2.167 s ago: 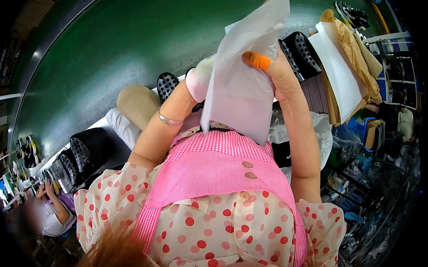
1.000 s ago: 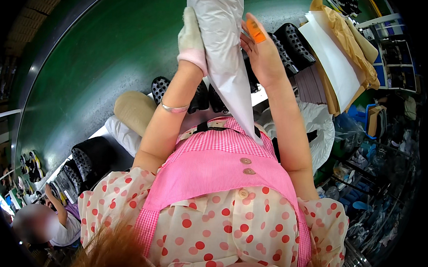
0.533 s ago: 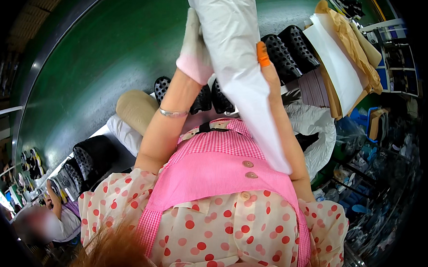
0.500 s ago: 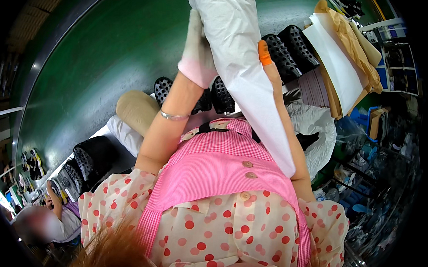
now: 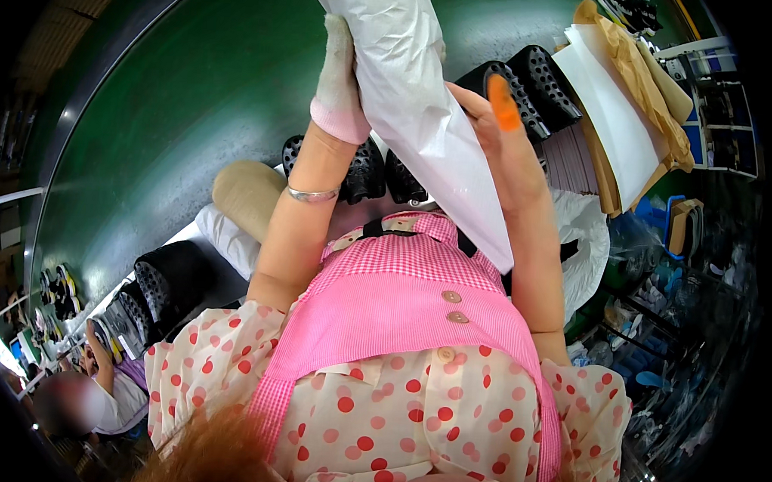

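A long white sheet-like sleeve (image 5: pixel 418 96), creased like thin plastic or paper, slants from the top edge down toward my apron. Whether anything is inside it cannot be made out. My left hand (image 5: pixel 336 88), in a whitish glove with a pink cuff, is pressed along its left side, the fingers partly wrapped behind it. On the other side is my right hand (image 5: pixel 502 138), bare except for an orange cover on the thumb. Its thumb stands apart from the fingers and off the sleeve, palm turned toward it. Some fingertips are hidden behind the sleeve.
Several black dimpled shoes (image 5: pixel 543 88) stand on the green table (image 5: pixel 176 111). White sheets (image 5: pixel 611 122) and brown paper lie at the right, above a crumpled white bag (image 5: pixel 582 250). A beige padded form (image 5: pixel 246 199) is at the left. Another person (image 5: pixel 121 393) sits far left.
The white sleeve and my left hand have shifted slightly left. My right hand has loosened from the sleeve's right edge, its thumb lifting away, and the sleeve's lower end has come up off my forearm.
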`<state>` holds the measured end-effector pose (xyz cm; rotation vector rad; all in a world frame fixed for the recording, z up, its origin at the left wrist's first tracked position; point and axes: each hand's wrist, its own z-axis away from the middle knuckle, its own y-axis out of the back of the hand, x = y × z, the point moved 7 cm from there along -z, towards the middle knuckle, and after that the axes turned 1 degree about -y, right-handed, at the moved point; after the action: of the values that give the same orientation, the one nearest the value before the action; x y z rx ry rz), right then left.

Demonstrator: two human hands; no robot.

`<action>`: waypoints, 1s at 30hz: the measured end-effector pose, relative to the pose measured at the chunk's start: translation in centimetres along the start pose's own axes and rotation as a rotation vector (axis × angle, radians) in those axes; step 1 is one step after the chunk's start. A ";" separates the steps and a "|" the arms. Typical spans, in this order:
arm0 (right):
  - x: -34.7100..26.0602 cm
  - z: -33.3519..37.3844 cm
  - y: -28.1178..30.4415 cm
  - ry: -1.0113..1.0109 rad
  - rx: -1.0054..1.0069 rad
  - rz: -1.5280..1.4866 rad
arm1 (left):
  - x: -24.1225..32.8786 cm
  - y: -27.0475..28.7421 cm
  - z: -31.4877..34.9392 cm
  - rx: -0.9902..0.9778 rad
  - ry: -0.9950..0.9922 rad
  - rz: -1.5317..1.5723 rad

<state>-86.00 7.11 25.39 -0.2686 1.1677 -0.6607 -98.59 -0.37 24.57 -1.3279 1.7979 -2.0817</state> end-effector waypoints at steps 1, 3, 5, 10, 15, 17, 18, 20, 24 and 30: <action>-0.7 1.1 -0.7 0.032 0.015 0.081 | 0.7 -0.6 0.1 0.045 -0.031 -0.088; -1.0 1.7 -2.4 0.095 -0.124 0.079 | 1.3 0.0 0.1 0.154 -0.076 -0.071; -1.5 1.8 -2.7 0.229 -0.026 0.412 | 1.2 -0.4 -0.3 0.172 -0.103 -0.100; -1.8 1.3 -2.6 0.119 0.249 0.591 | 1.6 -0.5 -0.6 0.377 -0.200 -0.091; -4.5 2.2 -4.0 1.133 0.563 1.289 | 1.7 -2.3 -0.8 0.376 -0.190 0.020; -4.4 2.2 -4.6 1.211 0.571 1.317 | 1.5 -1.8 -1.1 0.448 -0.152 0.064; -4.4 2.2 -5.0 1.250 0.575 1.330 | 1.4 -1.5 -1.3 0.484 -0.133 0.087; -4.3 2.4 -5.5 1.332 0.556 1.309 | 1.2 -0.9 -1.6 0.505 -0.114 0.119; -3.7 2.8 -5.4 1.368 0.501 1.270 | 1.6 -1.1 -1.4 0.520 -0.074 0.153; -3.3 3.0 -6.1 1.326 0.579 1.465 | 1.4 -1.7 -1.2 0.500 -0.091 0.274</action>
<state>-86.09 3.96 32.22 1.6327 1.8621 0.3078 -99.44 0.24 26.86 -0.9632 1.2211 -2.0841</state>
